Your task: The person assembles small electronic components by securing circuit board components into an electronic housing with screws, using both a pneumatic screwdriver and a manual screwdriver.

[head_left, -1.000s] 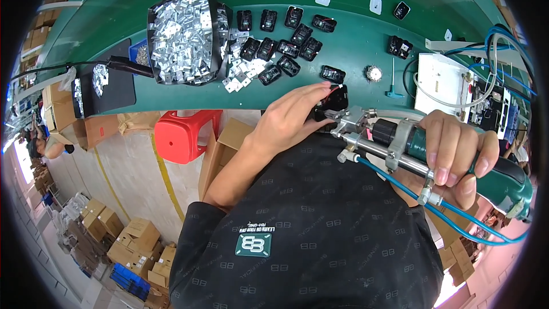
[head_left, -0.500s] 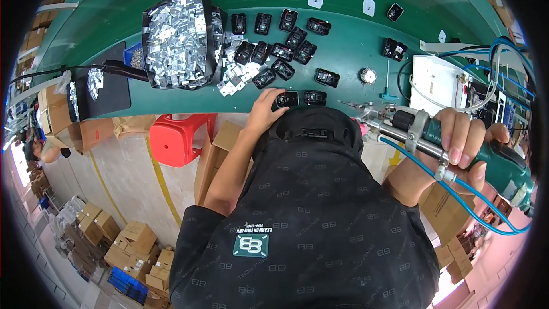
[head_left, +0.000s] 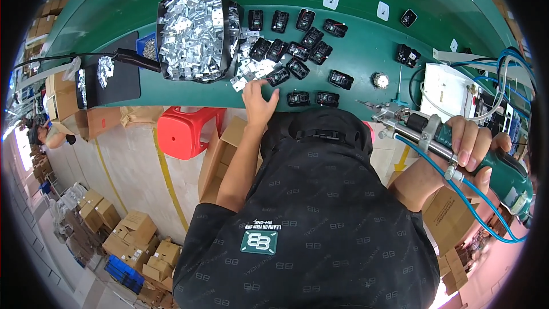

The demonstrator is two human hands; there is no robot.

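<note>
My left hand (head_left: 260,105) is over the front edge of the green workbench, thumb and fingers apart, with nothing visible between them. Its fingertips are close to a black plastic housing (head_left: 278,76) and to loose silvery metal plates (head_left: 255,69); whether they touch either I cannot tell. Two more black housings, one of them (head_left: 298,98) just right of my thumb, lie side by side at the bench edge. My right hand (head_left: 472,144) is wrapped round a green power screwdriver (head_left: 498,167) with a metal nozzle and blue hoses. Its tip points left, over the bench edge.
A black bin (head_left: 191,34) heaped with metal plates stands at the back left. Several black housings (head_left: 312,37) lie mid-bench. A round cluster of small metal pieces (head_left: 380,80) sits near a white box (head_left: 443,90) with hoses. A red stool (head_left: 182,133) stands below the bench.
My left hand has left the housing at the bench edge and moved left and away from me, its fingers spread. The right hand keeps the screwdriver; the whole view has shifted slightly.
</note>
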